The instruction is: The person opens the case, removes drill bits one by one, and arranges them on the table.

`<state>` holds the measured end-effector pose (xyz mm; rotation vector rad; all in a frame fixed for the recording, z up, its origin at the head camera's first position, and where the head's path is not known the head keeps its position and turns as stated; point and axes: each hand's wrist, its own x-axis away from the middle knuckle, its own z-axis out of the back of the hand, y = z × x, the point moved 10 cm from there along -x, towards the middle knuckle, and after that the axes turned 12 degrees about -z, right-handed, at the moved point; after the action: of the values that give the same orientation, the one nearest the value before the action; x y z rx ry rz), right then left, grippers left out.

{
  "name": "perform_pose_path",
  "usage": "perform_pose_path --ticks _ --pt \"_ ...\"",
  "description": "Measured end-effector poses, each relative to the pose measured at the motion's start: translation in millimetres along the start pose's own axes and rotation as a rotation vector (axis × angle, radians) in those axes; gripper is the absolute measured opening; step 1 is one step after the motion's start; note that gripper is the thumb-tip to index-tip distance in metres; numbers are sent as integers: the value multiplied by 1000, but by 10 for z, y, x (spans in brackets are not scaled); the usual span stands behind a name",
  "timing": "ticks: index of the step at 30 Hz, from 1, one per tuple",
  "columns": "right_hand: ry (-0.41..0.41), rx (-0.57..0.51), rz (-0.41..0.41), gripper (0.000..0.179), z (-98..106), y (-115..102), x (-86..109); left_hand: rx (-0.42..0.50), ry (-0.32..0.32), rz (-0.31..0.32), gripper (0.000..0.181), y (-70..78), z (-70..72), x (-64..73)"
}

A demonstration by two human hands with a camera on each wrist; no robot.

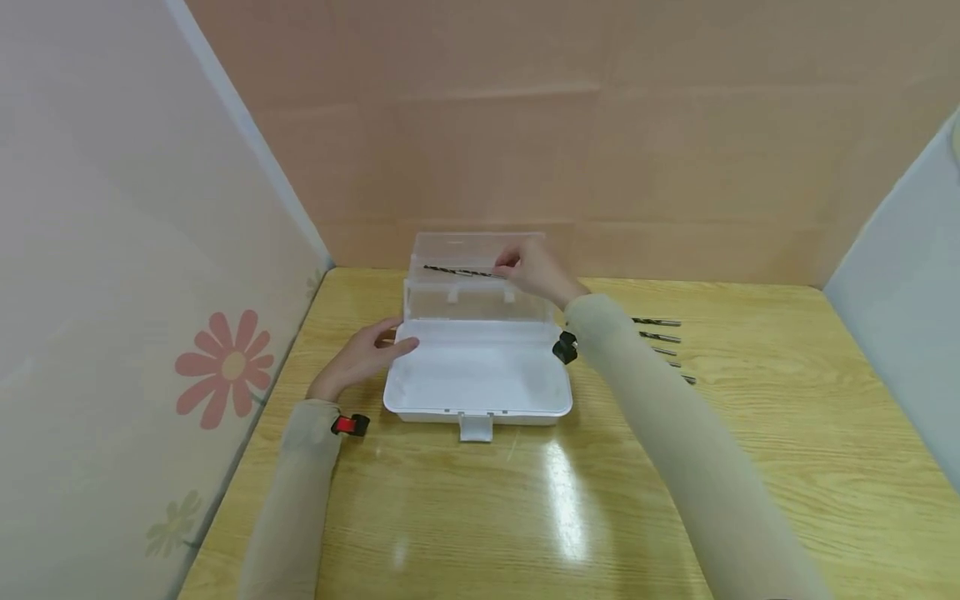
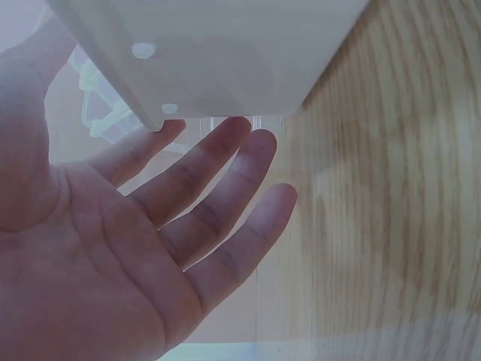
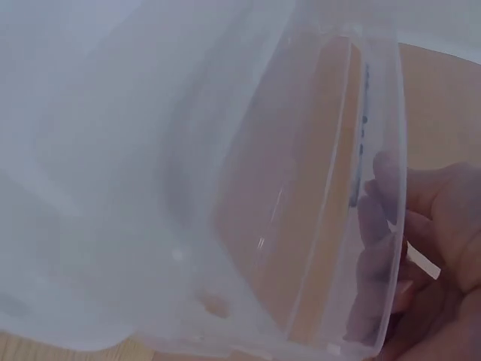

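A white plastic case (image 1: pixel 480 379) stands on the table with its lid up and its bottom compartment bare. Behind it a translucent tray (image 1: pixel 480 304) is raised with the lid. My right hand (image 1: pixel 528 265) is at the tray and pinches the end of a drill bit (image 1: pixel 483 273). Another drill bit (image 1: pixel 442 268) lies in line with it, to the left. Through clear plastic the right wrist view shows the fingertips (image 3: pixel 387 177) beside a dark bit. My left hand (image 1: pixel 363 354) touches the case's left side, thumb over the rim, its fingers (image 2: pixel 225 192) loosely extended.
Several more drill bits (image 1: pixel 660 337) lie in a row on the wooden table (image 1: pixel 772 400), right of the case and partly behind my right sleeve. A white latch (image 1: pixel 476 428) hangs at the case's front. A wall with painted flowers (image 1: pixel 232 367) borders the left side.
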<state>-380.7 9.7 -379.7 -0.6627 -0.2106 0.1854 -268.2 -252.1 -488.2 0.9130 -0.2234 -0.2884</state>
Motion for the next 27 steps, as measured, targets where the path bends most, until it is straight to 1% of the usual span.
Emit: perform_pose_path --ticks 3,10,12,21,25,27 --pt "-1 27 -10 18 -37 6 -15 5 -1 -5 92 3 -14 -10" --pt "-15 25 -65 17 -45 55 -8 -8 0 -15 92 26 -7 -34" --pt "-17 28 -66 17 -44 62 -3 -8 -1 -15 92 30 -12 -34" --pt "-23 93 20 19 -60 -23 -14 -4 3 -13 92 23 8 -13" --pt "-40 116 35 20 -96 -53 -39 -7 7 -11 92 -11 21 -7" --pt "-49 120 28 22 -115 -54 -52 -10 7 -10 92 -21 25 -7"
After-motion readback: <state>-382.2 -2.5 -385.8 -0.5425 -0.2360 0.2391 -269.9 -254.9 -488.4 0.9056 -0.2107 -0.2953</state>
